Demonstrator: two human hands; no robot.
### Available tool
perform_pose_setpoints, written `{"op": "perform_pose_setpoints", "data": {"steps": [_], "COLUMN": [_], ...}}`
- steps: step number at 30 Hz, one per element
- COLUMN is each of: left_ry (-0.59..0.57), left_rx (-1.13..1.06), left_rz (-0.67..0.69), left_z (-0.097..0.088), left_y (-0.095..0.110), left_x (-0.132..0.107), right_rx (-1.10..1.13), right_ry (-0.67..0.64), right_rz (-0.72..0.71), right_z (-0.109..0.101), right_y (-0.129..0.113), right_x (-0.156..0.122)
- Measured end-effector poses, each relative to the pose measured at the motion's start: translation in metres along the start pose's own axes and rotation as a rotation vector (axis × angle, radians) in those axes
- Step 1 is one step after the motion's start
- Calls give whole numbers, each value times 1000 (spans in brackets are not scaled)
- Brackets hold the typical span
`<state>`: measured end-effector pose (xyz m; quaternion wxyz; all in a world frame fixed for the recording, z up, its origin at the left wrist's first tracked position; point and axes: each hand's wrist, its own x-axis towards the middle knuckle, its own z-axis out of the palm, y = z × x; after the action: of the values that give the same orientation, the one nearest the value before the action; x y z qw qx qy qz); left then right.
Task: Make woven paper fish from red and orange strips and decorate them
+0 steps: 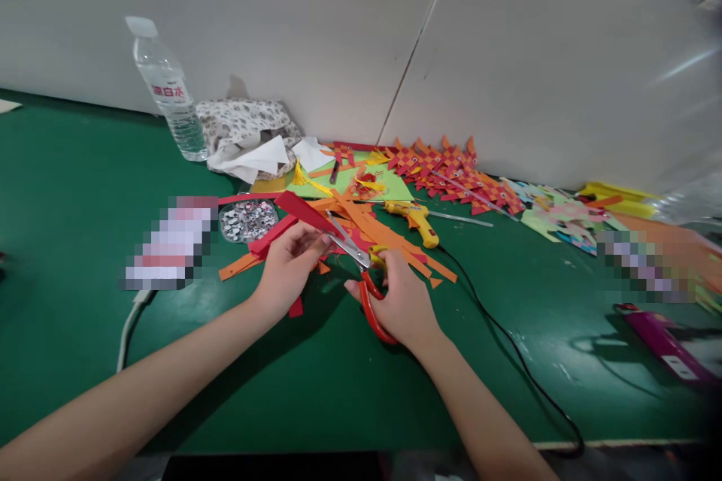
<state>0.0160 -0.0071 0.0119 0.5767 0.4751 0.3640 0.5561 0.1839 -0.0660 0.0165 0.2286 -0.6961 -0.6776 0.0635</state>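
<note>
My left hand (287, 264) pinches a red paper strip (304, 212) that sticks up and to the left above the green table (84, 240). My right hand (398, 299) grips red-handled scissors (361, 270), whose metal blades point up-left at the strip near my left fingertips. Under and behind both hands lies a pile of orange and red paper strips (383, 237). A small red scrap (295, 307) lies below my left wrist.
A water bottle (169, 94) stands at the back left beside a patterned cloth (242, 124). A dish of googly eyes (248, 219), a yellow glue gun (414, 219) with a black cord (508, 338), and woven paper fish (451, 169) lie behind. A purple object (665, 342) lies at the right.
</note>
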Motion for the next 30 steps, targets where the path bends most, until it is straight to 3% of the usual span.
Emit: {"op": "perform_pose_setpoints", "data": {"steps": [30], "left_ry": [-27], "left_rx": [-73], "left_rz": [-34], "left_z": [1], "left_y": [1], "left_x": [-1], "right_rx": [46], "right_ry": [8], "right_rz": [-19], "right_z": [1], "right_y": [1], "right_x": [-2]}}
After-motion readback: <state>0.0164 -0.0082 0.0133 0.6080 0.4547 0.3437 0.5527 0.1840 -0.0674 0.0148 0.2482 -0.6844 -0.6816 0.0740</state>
